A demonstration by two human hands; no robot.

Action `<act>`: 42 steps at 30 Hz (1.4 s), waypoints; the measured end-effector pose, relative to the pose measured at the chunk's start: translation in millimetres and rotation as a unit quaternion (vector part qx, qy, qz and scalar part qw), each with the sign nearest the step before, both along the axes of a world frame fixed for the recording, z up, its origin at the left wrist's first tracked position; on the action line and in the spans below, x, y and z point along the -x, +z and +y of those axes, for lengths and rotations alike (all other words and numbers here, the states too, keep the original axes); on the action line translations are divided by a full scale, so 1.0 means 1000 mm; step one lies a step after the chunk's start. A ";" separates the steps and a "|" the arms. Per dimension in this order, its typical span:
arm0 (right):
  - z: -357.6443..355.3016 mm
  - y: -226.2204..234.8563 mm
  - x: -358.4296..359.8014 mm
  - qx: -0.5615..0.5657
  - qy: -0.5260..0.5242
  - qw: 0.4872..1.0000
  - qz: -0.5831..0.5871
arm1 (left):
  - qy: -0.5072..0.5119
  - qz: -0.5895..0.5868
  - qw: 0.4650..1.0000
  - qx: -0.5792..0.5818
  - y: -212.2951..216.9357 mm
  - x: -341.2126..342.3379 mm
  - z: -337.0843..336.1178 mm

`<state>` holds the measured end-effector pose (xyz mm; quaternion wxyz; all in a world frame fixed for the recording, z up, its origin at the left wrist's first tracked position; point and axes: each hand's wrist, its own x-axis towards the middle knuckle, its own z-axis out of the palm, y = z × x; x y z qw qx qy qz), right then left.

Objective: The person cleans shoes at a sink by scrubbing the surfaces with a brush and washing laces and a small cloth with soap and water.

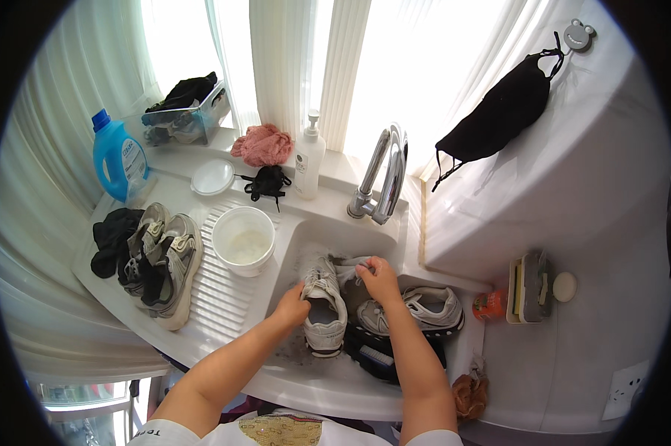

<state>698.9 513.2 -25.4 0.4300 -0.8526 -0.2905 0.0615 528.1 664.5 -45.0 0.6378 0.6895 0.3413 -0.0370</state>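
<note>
Inside one sink [350, 236], two hands [295, 303] [380, 279] flank one of two shoes [320, 286] [428, 320].

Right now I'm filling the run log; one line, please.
left hand: gripping white shoe; right hand: pinching pale cloth-like item; second shoe: in sink

1 white shoe [323, 293], toe away, in sink [343, 235] beside pale cloth [347, 272].

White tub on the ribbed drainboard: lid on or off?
Off. The tub stands uncovered, its pale contents showing inside; a round white lid-like piece lies behind it.
</note>
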 end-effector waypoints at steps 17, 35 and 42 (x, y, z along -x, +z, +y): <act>-0.044 0.182 0.055 -0.295 -0.022 0.946 0.130 | -0.009 -0.014 0.977 0.215 0.032 -0.017 -0.049; -0.042 0.018 0.170 0.194 0.319 0.918 0.132 | 0.078 -0.116 0.923 0.360 0.037 0.044 0.002; -0.048 0.024 0.186 0.229 0.192 0.931 0.210 | -0.016 -0.175 0.952 0.250 0.050 0.056 -0.010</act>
